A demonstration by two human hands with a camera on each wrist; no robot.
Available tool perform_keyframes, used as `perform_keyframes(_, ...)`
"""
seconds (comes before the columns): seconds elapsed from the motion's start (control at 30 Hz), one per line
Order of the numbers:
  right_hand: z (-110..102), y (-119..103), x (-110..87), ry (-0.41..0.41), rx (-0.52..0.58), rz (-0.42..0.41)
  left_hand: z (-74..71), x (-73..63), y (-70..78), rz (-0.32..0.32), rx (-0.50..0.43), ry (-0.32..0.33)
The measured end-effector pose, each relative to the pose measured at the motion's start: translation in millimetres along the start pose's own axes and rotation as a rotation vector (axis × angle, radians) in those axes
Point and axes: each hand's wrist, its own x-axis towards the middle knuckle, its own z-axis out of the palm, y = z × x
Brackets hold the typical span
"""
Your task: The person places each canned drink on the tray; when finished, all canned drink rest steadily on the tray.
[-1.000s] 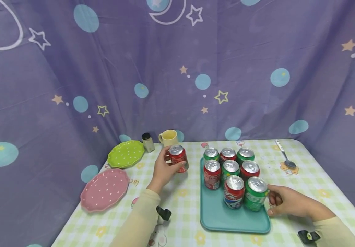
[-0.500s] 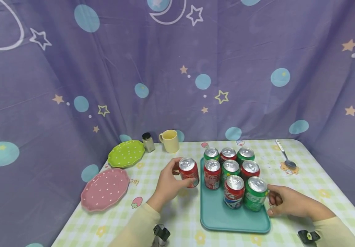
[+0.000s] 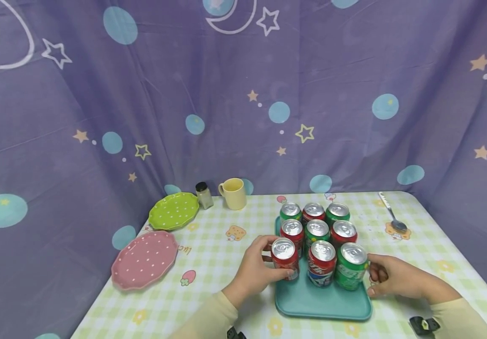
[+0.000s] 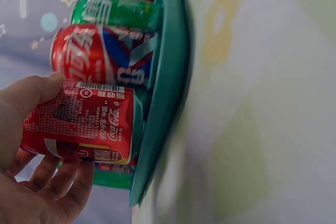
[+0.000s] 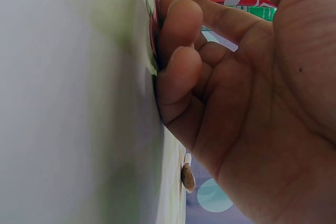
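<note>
My left hand (image 3: pixel 255 269) grips a red Coca-Cola can (image 3: pixel 284 260) by its sides, thumb in front and fingers behind. In the left wrist view this can (image 4: pixel 86 121) is over the teal tray (image 3: pixel 323 306), close to its surface; whether it touches is unclear. Beside it on the tray stand a red and blue cola can (image 3: pixel 321 266) and a green soda can (image 3: pixel 350 268). My right hand (image 3: pixel 397 278) rests at the tray's right edge, fingers loosely curled, with the fingertips close to the green can. Nothing lies in its palm in the right wrist view.
Behind the front row, several more red and green cans (image 3: pixel 317 229) stand on the tray. At left are a pink plate (image 3: pixel 145 260), a green plate (image 3: pixel 173 211), a black-lidded jar (image 3: pixel 203 197) and a yellow mug (image 3: pixel 235 194). A spoon (image 3: pixel 391 213) lies at the far right.
My left hand has carried the red can from near the yellow mug, rightward and toward me, to the tray's left front. My right hand has stayed in place.
</note>
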Motion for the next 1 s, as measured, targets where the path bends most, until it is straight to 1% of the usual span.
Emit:
perform_keyframes(0.17,0.1,-1.1,-0.2,0.005,0.000,0.000,13.6,-0.3,3.1,0.005,0.008,-0.019)
perform_keyframes(0.33,0.4,-2.0,-0.4,0.002,-0.002,-0.003,22.5,-1.2,3.8,0.012,0.032,0.012)
perform_keyframes(0.47,0.5,-1.9,0.4,0.001,-0.006,0.001,25.3,-1.4,2.6,-0.005,0.018,0.036)
perform_keyframes(0.63,0.6,-1.9,1.1,0.000,-0.011,0.003,27.9,-2.1,2.0,-0.005,0.012,0.055)
perform_keyframes(0.93,0.7,-3.8,0.1,-0.005,-0.003,-0.008,28.3,-3.0,2.3,0.010,0.030,0.056)
perform_keyframes(1.0,0.7,-4.3,0.2,-0.005,-0.003,-0.006,28.2,-2.9,2.7,0.004,0.035,0.055)
